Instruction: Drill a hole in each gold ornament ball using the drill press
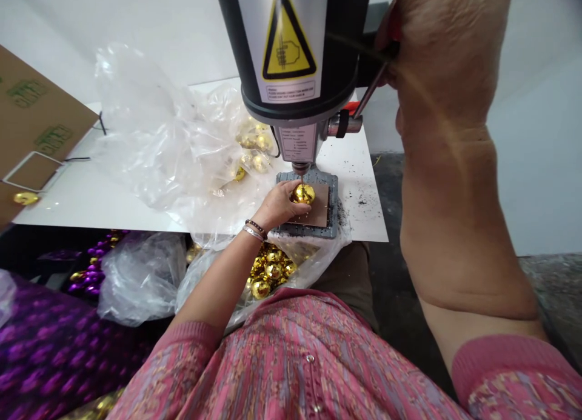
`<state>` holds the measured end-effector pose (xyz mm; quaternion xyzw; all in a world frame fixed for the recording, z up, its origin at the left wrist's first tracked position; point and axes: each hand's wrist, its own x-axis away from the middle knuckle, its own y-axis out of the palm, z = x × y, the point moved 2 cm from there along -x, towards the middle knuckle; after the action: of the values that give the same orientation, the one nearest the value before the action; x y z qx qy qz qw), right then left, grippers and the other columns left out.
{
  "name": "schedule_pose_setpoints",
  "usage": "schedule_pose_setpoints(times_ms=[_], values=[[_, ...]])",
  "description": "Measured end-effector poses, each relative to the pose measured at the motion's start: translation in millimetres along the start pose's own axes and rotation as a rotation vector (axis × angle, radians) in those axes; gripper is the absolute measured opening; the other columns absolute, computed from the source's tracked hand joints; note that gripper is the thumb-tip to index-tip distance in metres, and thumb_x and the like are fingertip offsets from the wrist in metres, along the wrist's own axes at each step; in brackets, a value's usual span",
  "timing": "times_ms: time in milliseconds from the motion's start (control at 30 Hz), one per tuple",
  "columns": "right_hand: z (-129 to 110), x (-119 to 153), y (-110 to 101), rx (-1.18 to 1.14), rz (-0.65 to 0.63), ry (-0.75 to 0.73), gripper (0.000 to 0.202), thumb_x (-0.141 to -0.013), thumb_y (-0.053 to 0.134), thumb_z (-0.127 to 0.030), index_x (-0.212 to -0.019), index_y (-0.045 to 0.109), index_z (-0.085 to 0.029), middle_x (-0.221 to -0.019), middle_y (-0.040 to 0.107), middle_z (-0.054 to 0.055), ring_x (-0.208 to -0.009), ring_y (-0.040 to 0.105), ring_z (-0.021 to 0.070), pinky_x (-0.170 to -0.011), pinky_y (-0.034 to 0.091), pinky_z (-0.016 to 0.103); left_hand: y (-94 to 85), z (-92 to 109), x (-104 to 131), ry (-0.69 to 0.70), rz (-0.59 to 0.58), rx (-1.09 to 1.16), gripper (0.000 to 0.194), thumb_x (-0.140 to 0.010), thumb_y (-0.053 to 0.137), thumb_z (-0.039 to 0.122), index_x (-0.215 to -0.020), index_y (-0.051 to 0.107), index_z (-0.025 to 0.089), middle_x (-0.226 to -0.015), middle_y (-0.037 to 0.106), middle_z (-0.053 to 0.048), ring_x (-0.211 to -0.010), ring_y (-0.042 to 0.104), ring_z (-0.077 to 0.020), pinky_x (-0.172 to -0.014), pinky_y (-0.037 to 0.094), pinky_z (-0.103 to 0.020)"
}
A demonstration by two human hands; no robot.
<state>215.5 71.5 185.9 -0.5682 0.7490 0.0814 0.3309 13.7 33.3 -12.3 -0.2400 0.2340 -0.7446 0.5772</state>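
My left hand (279, 205) is closed on a shiny gold ball (304, 194), thumb and fingers on its side. The ball sits on a brown board (321, 209) upon the grey base (333, 208) of a bench drill press (302, 105). The thin drill bit (302, 179) comes down at the top of the ball; whether it has entered cannot be made out. High on the right, close to the camera, my right hand (448, 26) is closed at the end of the press's metal feed lever (370, 93). Its fingertips are mostly hidden.
Gold balls (273, 268) fill a clear plastic bag at my lap. More lie in a large clear bag (159, 141) on the white table (82, 211). A cardboard box (40, 117) stands left, purple decorations (97, 256) below it. Dark shavings (362, 196) lie right of the base.
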Motion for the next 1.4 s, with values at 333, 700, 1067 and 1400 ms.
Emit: schedule_pose_setpoints(times_ms=[333,700,1067,1400], values=[[3.5,110.6,-11.6,0.299,0.148,-0.415,0.018,-0.098,0.057,-0.025,-0.083,0.048,-0.02,-0.077,0.049,-0.002,-0.073,0.047,0.0062,-0.072,0.042,0.024,4.9,-1.8,2.2,0.005,0.0,0.065,0.062,-0.073,0.088,0.019,-0.134,0.079,0.015,-0.114,0.08,-0.007,-0.104,0.073,-0.0253,-0.101,0.061,-0.038],[49.3,146.6,1.8,0.32,0.194,-0.594,0.012,-0.1,0.049,-0.02,-0.099,0.06,-0.025,-0.083,0.061,-0.001,-0.078,0.058,0.0101,-0.076,0.049,0.029,7.3,-4.7,3.8,0.052,-0.016,0.049,0.048,-0.078,0.084,0.019,-0.125,0.078,0.017,-0.113,0.08,-0.005,-0.105,0.072,-0.0247,-0.094,0.059,-0.032],[79.8,155.7,21.9,0.162,0.278,-0.683,0.01,-0.099,0.052,-0.021,-0.104,0.06,-0.023,-0.085,0.064,-0.001,-0.085,0.069,0.0128,-0.076,0.055,0.03,4.9,-0.8,5.0,0.107,-0.024,0.025,0.029,-0.077,0.083,0.02,-0.105,0.076,0.018,-0.104,0.077,-0.003,-0.097,0.07,-0.0231,-0.089,0.056,-0.032],[14.8,97.7,-6.3,0.147,0.201,-0.217,0.035,-0.107,0.047,-0.038,-0.083,0.052,-0.015,-0.073,0.05,-0.004,-0.065,0.053,0.0014,-0.064,0.039,0.018,-0.1,4.8,18.9,0.023,0.029,0.046,0.043,-0.079,0.084,0.024,-0.12,0.076,0.017,-0.105,0.078,-0.003,-0.095,0.07,-0.0215,-0.089,0.054,-0.031]])
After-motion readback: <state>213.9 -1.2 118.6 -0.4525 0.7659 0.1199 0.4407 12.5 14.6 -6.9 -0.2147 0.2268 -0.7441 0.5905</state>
